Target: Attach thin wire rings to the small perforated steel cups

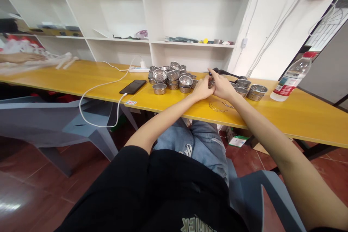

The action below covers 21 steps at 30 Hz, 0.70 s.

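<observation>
My left hand [203, 88] and my right hand [222, 86] meet over the yellow table, both closed around a small perforated metal cup [211, 83]. Most of that cup is hidden by the fingers. My right index finger sticks out upward past it. Left of my hands stands a stacked cluster of metal strainer cups [160, 76] with holes in their bottoms or sides. More strainer cups [257, 92] sit to the right, beyond my right forearm. Thin wire rings [216, 108] lie on the table just below my hands.
A clear bottle [293, 76] with a red cap stands at the right. A phone [133, 87] on a white cable [89, 119] lies at the left, near a power strip [138, 69]. White shelves [122, 40] rise behind. Another person's hand [24, 57] is at far left.
</observation>
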{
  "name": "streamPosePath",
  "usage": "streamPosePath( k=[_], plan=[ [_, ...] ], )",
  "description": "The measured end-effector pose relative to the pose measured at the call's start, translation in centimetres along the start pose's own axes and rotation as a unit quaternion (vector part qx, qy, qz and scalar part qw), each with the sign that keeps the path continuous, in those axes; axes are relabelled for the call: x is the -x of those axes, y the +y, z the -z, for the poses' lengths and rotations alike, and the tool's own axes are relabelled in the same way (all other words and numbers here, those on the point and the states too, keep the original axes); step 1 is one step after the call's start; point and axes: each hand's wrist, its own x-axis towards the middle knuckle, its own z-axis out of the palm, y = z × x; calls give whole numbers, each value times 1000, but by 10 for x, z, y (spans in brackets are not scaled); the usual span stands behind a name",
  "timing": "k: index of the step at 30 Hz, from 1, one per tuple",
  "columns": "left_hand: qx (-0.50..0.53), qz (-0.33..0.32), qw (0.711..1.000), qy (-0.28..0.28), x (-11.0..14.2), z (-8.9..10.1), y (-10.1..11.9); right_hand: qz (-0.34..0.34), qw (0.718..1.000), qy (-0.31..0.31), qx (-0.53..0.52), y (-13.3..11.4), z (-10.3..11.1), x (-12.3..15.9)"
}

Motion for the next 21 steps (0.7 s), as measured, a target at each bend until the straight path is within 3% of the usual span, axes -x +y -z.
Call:
streamPosePath(
  k=[21],
  plan=[
    [97,33,995,-21,-10,-9,-24,-2,997,-53,48,-8,2,3]
  ],
)
